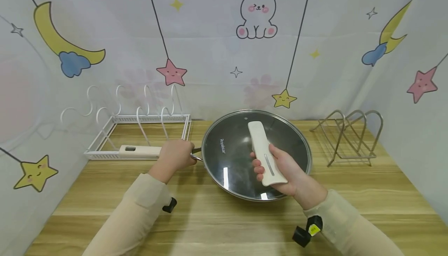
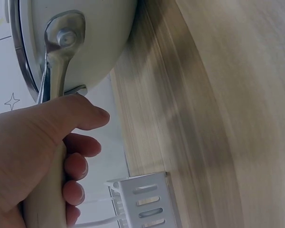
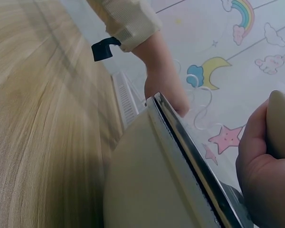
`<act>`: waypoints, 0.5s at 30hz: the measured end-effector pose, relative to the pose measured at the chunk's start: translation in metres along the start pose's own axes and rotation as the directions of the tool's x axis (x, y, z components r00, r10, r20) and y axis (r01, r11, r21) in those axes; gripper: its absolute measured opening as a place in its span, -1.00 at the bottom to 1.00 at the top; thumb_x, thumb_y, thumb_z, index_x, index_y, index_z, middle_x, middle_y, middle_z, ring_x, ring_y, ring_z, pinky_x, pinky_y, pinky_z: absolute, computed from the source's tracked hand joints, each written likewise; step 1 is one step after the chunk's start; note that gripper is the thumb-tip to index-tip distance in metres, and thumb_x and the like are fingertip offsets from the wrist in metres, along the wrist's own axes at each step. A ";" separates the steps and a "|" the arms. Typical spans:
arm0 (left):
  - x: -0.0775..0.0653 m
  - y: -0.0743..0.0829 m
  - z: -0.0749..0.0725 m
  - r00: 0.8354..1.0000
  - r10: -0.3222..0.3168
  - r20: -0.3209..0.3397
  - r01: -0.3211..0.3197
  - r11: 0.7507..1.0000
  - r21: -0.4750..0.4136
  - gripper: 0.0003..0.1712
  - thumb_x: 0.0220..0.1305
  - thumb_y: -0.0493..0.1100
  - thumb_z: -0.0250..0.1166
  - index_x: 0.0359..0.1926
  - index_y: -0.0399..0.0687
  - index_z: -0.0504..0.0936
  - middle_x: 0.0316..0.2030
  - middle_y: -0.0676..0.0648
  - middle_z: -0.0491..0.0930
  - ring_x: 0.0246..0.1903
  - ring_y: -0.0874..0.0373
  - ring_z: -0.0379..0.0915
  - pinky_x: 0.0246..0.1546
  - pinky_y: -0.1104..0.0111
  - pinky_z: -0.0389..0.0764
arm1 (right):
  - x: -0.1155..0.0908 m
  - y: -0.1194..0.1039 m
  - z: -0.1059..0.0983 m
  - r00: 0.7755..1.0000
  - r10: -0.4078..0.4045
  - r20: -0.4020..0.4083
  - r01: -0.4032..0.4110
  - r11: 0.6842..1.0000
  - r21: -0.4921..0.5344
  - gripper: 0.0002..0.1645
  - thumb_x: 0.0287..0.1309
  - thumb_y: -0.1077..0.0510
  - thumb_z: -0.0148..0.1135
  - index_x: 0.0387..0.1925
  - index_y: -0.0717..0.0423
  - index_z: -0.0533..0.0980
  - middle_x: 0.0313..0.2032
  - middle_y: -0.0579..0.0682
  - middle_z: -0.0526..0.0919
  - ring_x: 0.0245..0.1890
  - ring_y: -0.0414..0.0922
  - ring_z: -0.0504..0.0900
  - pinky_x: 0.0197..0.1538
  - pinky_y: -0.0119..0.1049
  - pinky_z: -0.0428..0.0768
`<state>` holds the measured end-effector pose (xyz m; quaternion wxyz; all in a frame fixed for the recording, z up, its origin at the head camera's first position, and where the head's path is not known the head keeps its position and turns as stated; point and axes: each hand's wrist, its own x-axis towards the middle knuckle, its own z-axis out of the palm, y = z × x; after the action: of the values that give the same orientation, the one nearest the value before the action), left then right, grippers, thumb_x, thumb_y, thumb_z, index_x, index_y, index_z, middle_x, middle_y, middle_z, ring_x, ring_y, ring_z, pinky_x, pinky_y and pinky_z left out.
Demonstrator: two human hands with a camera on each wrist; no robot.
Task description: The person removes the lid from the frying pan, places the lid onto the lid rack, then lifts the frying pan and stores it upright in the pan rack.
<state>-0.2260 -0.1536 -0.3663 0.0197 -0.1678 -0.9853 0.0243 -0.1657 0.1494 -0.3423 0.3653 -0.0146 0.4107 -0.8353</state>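
A cream wok-style pan (image 2: 102,33) is covered by a dark glass lid (image 1: 231,162) with a metal rim, in the middle of the table. My left hand (image 1: 176,155) grips the pan's long cream handle (image 1: 140,152), close to its metal joint; fingers and thumb curl round it in the left wrist view. My right hand (image 1: 281,166) holds the lid's tall cream handle (image 1: 258,135), its fingers wrapped round the lower half. The lid lies on the pan's rim in the right wrist view. I cannot tell whether the pan's base touches the table.
Behind the pan handle on the left stands a white rack (image 1: 187,128) with several curved wire dividers. A metal wire rack (image 1: 357,157) stands at the right rear. The wooden table (image 1: 224,229) ends at a patterned curtain (image 1: 210,26) behind and at both sides.
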 end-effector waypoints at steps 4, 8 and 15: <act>0.000 0.000 -0.001 1.000 -0.004 0.008 0.004 1.000 -0.010 -0.73 -0.12 0.07 0.42 -0.59 0.05 0.55 -0.62 0.03 0.52 -0.61 0.12 0.43 -0.67 0.17 0.45 | 0.000 0.000 0.000 1.000 -0.004 -0.004 0.004 1.000 -0.007 -0.35 0.41 -0.26 -0.64 0.05 0.19 0.11 -0.45 -0.07 0.47 -0.55 -0.26 0.42 -0.44 -0.47 0.53; 0.000 0.000 -0.001 1.000 -0.012 0.022 0.012 1.000 -0.023 -0.73 -0.11 0.08 0.42 -0.57 0.05 0.56 -0.61 0.03 0.53 -0.60 0.12 0.44 -0.65 0.16 0.46 | 0.000 0.000 0.000 1.000 -0.004 -0.002 0.004 1.000 -0.012 -0.35 0.41 -0.26 -0.62 0.04 0.19 0.12 -0.46 -0.08 0.47 -0.55 -0.25 0.43 -0.43 -0.46 0.54; 0.000 0.000 -0.003 0.999 -0.009 0.033 0.009 1.000 -0.025 -0.73 -0.11 0.08 0.42 -0.54 0.05 0.58 -0.58 0.03 0.55 -0.57 0.13 0.45 -0.62 0.16 0.48 | 0.000 0.000 0.001 1.000 -0.005 0.001 0.005 1.000 -0.012 -0.36 0.42 -0.26 -0.60 0.05 0.19 0.12 -0.46 -0.07 0.47 -0.56 -0.25 0.43 -0.43 -0.46 0.54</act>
<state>-0.2263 -0.1537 -0.3635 0.0014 -0.1632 -0.9865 0.0144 -0.1657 0.1490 -0.3414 0.3633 -0.0180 0.4155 -0.8337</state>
